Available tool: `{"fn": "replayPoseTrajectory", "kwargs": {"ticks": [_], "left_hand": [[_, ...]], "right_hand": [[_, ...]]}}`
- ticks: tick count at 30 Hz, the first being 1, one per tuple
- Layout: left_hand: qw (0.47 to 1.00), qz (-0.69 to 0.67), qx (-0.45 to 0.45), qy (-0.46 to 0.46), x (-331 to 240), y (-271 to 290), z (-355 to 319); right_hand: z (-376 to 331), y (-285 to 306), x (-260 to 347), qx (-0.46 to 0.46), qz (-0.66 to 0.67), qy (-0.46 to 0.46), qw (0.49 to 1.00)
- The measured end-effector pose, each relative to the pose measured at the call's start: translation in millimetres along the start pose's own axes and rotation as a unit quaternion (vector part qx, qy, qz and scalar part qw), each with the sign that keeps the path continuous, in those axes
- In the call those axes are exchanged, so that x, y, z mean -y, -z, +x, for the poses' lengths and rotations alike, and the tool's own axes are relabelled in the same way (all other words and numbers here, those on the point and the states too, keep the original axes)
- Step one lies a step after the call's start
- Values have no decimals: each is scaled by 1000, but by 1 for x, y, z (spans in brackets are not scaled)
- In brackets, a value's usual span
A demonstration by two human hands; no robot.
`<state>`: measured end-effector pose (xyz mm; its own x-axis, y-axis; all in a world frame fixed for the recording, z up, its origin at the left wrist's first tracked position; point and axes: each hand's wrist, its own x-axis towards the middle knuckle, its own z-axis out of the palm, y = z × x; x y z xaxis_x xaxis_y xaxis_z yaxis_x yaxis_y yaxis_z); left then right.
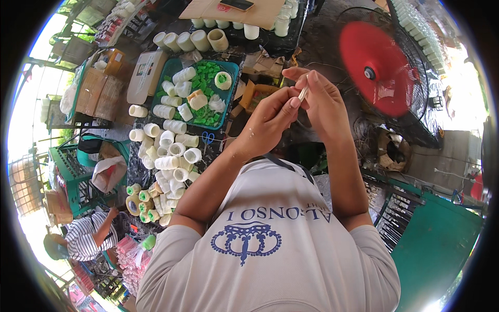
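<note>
Both my hands meet in front of my chest. My left hand [271, 115] is closed, its thumb and fingers pinching a short, thin, pale strip [303, 94]. From the other side my right hand [328, 106] closes its fingertips on the same strip, the palm turned toward the left hand. What the strip is made of I cannot make out. Small white flecks stick to the back of my left hand. To the left of my forearm, a teal tray [233, 83] holds bright green pieces [205, 73] and several whitish cylinders. Many more white cylinders [166, 163] lie heaped on the dark table.
Blue-handled scissors [208, 138] lie beside the heap. A red-bladed fan [371, 70] spins at the far right. Glass cups and a cardboard sheet with a phone [235, 4] are at the far side. A person in stripes [93, 236] works at the lower left.
</note>
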<state>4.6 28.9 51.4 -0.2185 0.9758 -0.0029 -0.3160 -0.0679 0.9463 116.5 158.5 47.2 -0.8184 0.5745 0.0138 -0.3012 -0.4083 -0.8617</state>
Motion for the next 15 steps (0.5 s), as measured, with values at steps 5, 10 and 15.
{"fn": "replayPoseTrajectory", "kwargs": {"ticks": [5,10,15], "left_hand": [[999,-28,-24,-39,-31,24,3],[983,-53,-114,-134,-87,46,31],[943,-91,-27,-318,-196,162,-3]], "right_hand": [[7,-30,-24,96,156,-8,983],[6,-65,-56,172,38,-55,983],[-1,-43,-87,206,-150,-56,965]]}}
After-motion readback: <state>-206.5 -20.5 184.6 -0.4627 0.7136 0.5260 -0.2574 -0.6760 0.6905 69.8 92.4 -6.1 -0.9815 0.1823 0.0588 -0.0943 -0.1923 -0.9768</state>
